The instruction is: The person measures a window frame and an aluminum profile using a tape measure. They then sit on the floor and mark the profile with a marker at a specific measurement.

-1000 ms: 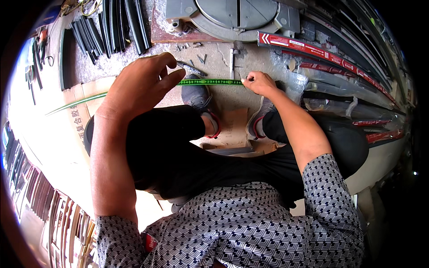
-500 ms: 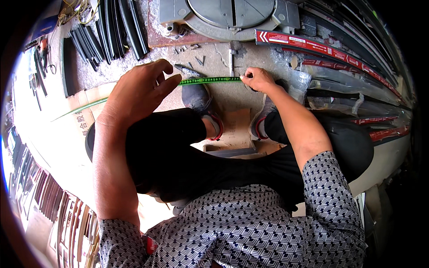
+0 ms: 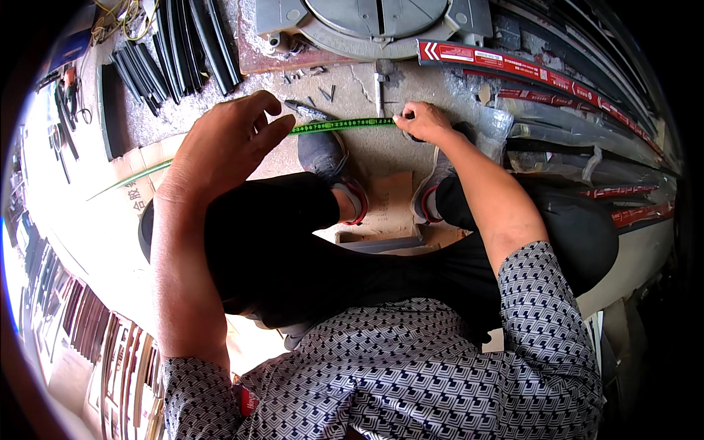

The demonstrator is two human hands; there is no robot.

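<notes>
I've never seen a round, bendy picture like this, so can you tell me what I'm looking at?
The camera sits on a person's head and looks down, so you see their own arms, lap and shoes. Its wide lens bends straight edges. The person squats on a concrete floor. Their left hand and right hand stretch a green measuring tape between them. Beyond the tape sits a grey round machine base. Black strips lie at the upper left, long red-and-black strips on the right.

Flattened brown cardboard [image 3: 139, 183] lies left; red-labelled strips [image 3: 513, 70] upper right.
</notes>
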